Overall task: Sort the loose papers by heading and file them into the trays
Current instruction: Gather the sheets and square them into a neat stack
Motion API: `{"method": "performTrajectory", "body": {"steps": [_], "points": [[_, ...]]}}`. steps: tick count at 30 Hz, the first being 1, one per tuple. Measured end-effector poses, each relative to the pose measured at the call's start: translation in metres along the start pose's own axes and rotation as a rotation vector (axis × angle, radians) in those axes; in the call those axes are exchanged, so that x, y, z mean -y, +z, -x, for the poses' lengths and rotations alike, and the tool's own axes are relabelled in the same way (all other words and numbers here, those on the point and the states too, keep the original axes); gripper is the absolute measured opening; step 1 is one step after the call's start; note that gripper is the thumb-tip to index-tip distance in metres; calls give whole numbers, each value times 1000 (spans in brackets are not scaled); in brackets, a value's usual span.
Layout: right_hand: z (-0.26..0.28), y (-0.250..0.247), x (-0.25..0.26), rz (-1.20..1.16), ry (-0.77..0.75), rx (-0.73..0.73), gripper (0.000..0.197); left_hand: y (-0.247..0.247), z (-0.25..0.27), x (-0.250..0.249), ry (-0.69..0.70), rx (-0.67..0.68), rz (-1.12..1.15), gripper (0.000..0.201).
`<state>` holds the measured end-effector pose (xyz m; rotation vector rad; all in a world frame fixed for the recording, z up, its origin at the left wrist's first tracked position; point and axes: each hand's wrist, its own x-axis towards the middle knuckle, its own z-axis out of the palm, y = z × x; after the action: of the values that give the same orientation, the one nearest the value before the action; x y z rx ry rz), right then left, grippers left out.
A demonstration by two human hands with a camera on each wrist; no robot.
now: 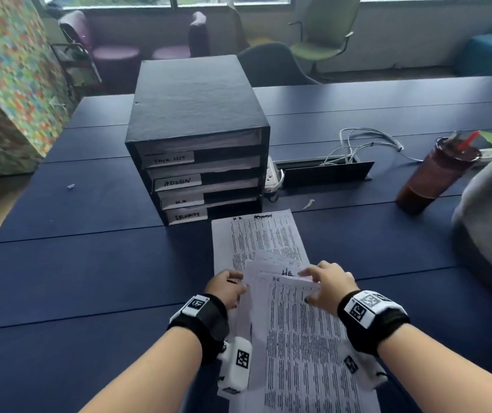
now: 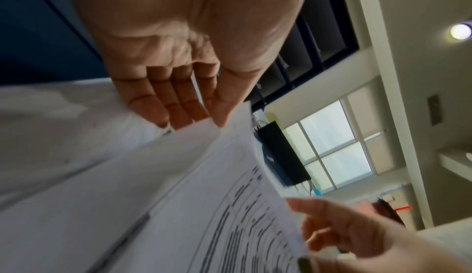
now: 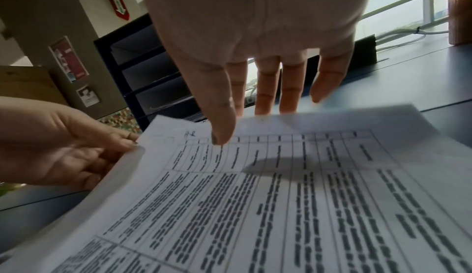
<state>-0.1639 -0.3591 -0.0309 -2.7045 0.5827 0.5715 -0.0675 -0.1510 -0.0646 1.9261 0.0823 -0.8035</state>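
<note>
Papers first: a fanned sheaf of thin white printed sheets is held low over the dark blue table, near the person; one more loose sheet lies flat just in front of the black four-tier tray cabinet. Left hand holds the sheaf's left edge, fingers underneath, thumb on top. Right hand pinches the top edge of the upper sheet marked "H.R", thumb over print, fingers behind.

Sheets look light, limp, slick against each other; likely to slide or crease. Best taken at a top corner, lifted singly, the rest supported from below.

Tray labels read ADMIN, H.R; others blurred. White cables and a dark red lidded tumbler sit right, well apart. Nothing blocks the tray mouths.
</note>
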Motion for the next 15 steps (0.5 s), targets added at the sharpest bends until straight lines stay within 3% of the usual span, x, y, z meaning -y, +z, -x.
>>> {"method": "performTrajectory", "body": {"steps": [4,9,13,15], "points": [[8,1,-1,-2,-54,-75,21,14,5,4,104,-83,-67,13],[11,-4,-5,-103,-72,-247,13,27,12,4,207,-40,51,15],[9,-7,-11,-161,-66,-181,10,30,17,-3,234,23,108,13],[8,-6,-14,-251,-30,-154,12,30,13,-1,211,-56,11,19]]}}
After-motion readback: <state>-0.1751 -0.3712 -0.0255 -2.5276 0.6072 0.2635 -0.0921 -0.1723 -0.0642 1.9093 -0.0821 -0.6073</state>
